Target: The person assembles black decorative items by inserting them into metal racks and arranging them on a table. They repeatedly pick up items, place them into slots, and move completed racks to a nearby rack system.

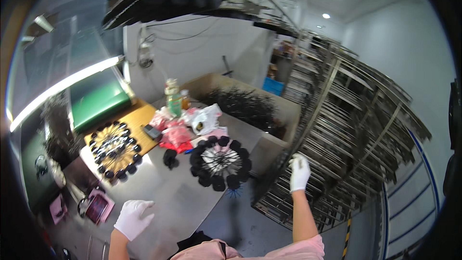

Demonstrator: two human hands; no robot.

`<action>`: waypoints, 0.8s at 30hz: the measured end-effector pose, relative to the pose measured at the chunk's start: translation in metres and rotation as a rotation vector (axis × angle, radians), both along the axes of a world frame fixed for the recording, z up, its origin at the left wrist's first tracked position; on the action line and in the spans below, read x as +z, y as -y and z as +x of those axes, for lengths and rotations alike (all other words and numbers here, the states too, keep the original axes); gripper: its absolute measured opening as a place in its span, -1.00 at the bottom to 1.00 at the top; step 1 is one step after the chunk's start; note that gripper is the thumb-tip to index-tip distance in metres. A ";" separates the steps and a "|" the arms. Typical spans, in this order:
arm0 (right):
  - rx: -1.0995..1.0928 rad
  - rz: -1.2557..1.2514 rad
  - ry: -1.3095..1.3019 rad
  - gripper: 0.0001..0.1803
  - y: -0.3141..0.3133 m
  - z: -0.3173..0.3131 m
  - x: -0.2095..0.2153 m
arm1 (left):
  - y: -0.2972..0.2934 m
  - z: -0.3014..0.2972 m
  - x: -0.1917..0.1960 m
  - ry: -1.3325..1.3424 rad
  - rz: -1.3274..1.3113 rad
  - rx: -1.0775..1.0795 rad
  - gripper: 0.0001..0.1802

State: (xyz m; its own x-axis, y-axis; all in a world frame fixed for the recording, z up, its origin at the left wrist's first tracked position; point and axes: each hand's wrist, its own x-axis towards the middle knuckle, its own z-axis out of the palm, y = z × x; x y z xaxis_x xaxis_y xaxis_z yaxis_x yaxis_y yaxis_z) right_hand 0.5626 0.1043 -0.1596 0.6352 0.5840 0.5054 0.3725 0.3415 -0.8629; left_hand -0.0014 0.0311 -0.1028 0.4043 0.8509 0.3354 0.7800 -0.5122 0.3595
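My left hand [134, 219], in a white glove, is over the near part of the metal table [166, 202]. Its thumb and fingers are apart with nothing between them. Out to the right, my right hand [299, 175], also white-gloved, is stretched toward the edge of a tall metal rack [356, 120]. Its fingers look extended and I make out nothing in them; whether they touch the rack I cannot tell. Between the hands, at the table's right edge, lies a ring of black round-headed pieces [221, 162] with thin stems pointing inward.
Another ring of shiny black-headed pieces [115, 149] lies on a yellow board at left. Plastic bags [175, 135] and a green bottle [173, 98] stand at the back. A bin [291, 132] holds many dark thin pieces. A phone [97, 207] lies left; shelving hangs overhead.
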 end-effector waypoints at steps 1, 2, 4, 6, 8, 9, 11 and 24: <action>-0.073 0.066 -0.107 -0.79 0.004 0.041 0.010 | -0.006 0.011 0.001 -0.024 0.016 -0.063 -0.59; -0.149 0.098 -0.229 -0.78 0.007 0.092 0.028 | -0.014 0.024 -0.002 -0.011 0.020 -0.096 -0.60; -0.337 0.024 -0.233 -0.75 0.000 0.158 0.043 | -0.020 0.030 0.001 -0.018 0.006 -0.082 -0.61; -0.759 -0.334 0.262 -0.66 -0.007 0.202 0.049 | -0.016 0.024 0.004 -0.001 -0.027 -0.033 -0.61; -0.957 -0.825 0.896 -0.32 -0.009 0.228 0.047 | -0.008 0.014 0.003 0.045 -0.056 -0.020 -0.62; -0.852 -0.972 0.880 -0.23 -0.012 0.234 0.046 | -0.003 0.009 0.001 0.061 -0.083 -0.004 -0.62; -0.679 -1.199 0.608 -0.04 -0.017 0.237 0.044 | 0.007 0.000 -0.004 0.078 -0.111 0.049 -0.63; -0.412 -1.215 0.658 -0.50 -0.010 0.269 0.079 | 0.032 0.000 0.005 0.266 -0.216 0.178 -0.65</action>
